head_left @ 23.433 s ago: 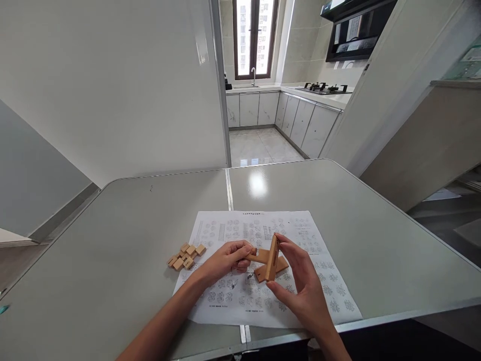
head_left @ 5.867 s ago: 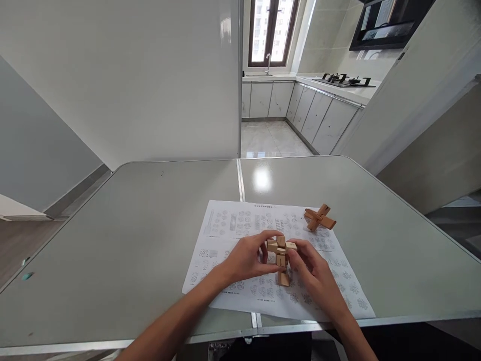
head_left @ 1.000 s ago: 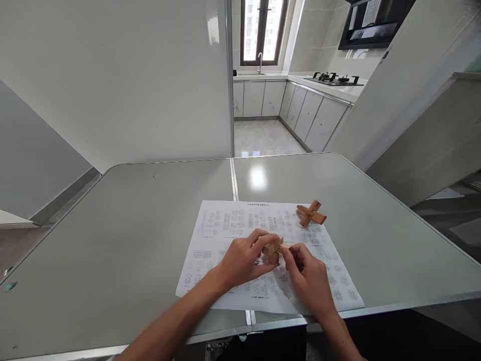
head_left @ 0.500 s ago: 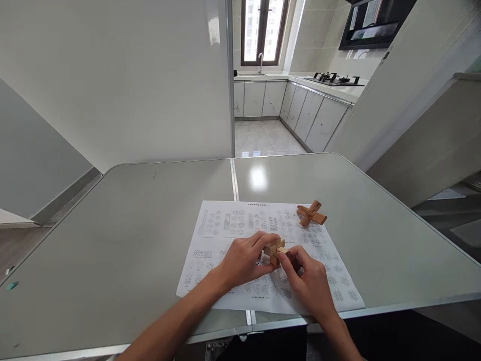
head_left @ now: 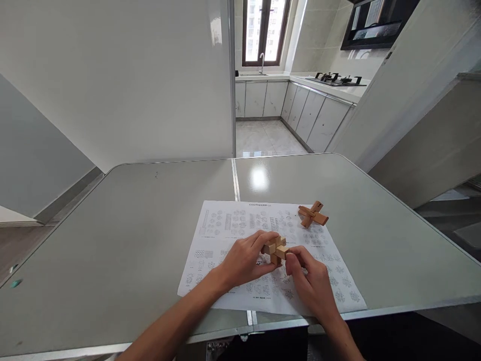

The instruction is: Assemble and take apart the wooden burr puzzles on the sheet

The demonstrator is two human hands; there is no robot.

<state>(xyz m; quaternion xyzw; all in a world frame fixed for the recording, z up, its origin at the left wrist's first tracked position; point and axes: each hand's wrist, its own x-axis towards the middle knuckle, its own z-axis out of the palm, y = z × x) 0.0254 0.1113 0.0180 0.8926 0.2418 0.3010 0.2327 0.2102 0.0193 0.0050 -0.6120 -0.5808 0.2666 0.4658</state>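
Observation:
A light wooden burr puzzle (head_left: 277,249) of interlocking blocks is held just above a printed sheet. My left hand (head_left: 246,256) grips it from the left, thumb below and fingers on top. One block sticks out toward the right. At that block's end, the curled thumb and index finger of my right hand (head_left: 306,271) press close together; the exact contact is partly hidden. Beneath both hands lies the white instruction sheet (head_left: 221,296), covered with small line diagrams. A darker brown wooden cross-shaped puzzle (head_left: 313,214) rests on the sheet's upper right corner.
The grey folding table (head_left: 124,250) has a metal seam down its middle and a metal-trimmed edge. A small green object (head_left: 16,284) lies at the far left edge. Beyond the table, a doorway shows kitchen cabinets (head_left: 255,99) and a gas stove (head_left: 336,79).
My right thumb and fingers have shifted slightly right along the protruding block, leaving more of it showing. My left hand keeps its grip. The view has moved slightly.

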